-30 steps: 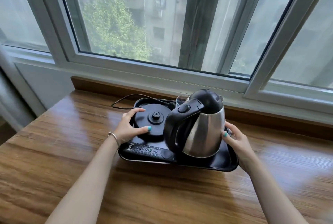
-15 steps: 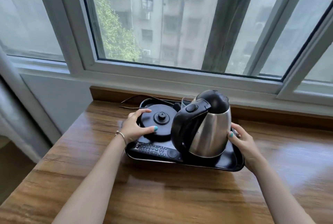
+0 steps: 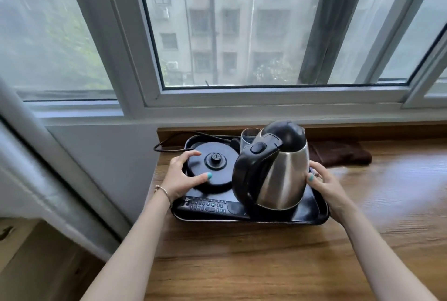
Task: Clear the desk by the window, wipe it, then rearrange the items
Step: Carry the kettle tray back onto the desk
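Left hand (image 3: pixel 182 176) and right hand (image 3: pixel 325 190) curled, both arms outstretched

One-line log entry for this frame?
phase: clearing | left hand: grips black tray edge, kettle base | right hand: grips tray | steel kettle: upright on tray

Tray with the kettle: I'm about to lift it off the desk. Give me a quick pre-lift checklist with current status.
1. Left hand grips tray edge: ok; thumb also on kettle base.
2. Right hand grips right rim: ok.
3. Kettle upright: ok, but loose beside its base.
4. Remote inside tray: ok.
5. Power cord free: not ok, loops outside tray; plug end unseen.
6. Glass stable: cannot tell, mostly hidden.
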A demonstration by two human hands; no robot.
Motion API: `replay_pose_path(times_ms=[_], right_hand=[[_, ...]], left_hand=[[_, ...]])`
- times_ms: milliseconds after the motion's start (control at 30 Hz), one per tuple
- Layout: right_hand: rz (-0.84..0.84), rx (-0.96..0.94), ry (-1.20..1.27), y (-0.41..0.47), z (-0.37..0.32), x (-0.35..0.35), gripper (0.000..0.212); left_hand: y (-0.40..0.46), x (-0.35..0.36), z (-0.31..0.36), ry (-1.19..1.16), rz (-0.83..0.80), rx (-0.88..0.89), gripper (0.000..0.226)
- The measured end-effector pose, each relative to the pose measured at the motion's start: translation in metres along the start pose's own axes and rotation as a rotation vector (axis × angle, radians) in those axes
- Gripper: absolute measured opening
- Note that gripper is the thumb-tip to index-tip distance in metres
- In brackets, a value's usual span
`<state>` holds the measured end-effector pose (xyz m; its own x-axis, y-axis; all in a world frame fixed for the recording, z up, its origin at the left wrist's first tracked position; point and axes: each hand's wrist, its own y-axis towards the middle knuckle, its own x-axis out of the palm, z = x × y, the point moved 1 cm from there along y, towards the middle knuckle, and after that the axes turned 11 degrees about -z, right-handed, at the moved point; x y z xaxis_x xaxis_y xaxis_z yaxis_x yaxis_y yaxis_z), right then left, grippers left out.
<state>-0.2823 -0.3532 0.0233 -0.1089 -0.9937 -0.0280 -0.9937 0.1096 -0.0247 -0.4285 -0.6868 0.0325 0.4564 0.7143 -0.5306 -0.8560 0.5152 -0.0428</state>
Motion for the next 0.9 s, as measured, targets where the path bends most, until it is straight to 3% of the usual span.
replay_pose_path(times_ms=[133, 433, 600, 900], right_hand=[[-0.003, -0.004, -0.009, 0.011, 0.002, 0.018, 0.077], [-0.015, -0.022, -0.05, 0.031, 0.003, 0.054, 0.087], [-0.044, -0.032, -0.052, 0.036, 0.008, 0.064, 0.068], [0.003, -0.056, -0.092, 0.037, 0.015, 0.067, 0.059]], left_hand=[[-0.008, -0.018, -0.01, -0.024, 0.038, -0.003, 0.065], [-0.016, -0.036, -0.038, -0.058, 0.12, -0.035, 0.064], [-0.016, -0.04, -0.05, -0.072, 0.142, -0.054, 0.063], [-0.009, -0.035, -0.065, -0.077, 0.126, -0.091, 0.056]])
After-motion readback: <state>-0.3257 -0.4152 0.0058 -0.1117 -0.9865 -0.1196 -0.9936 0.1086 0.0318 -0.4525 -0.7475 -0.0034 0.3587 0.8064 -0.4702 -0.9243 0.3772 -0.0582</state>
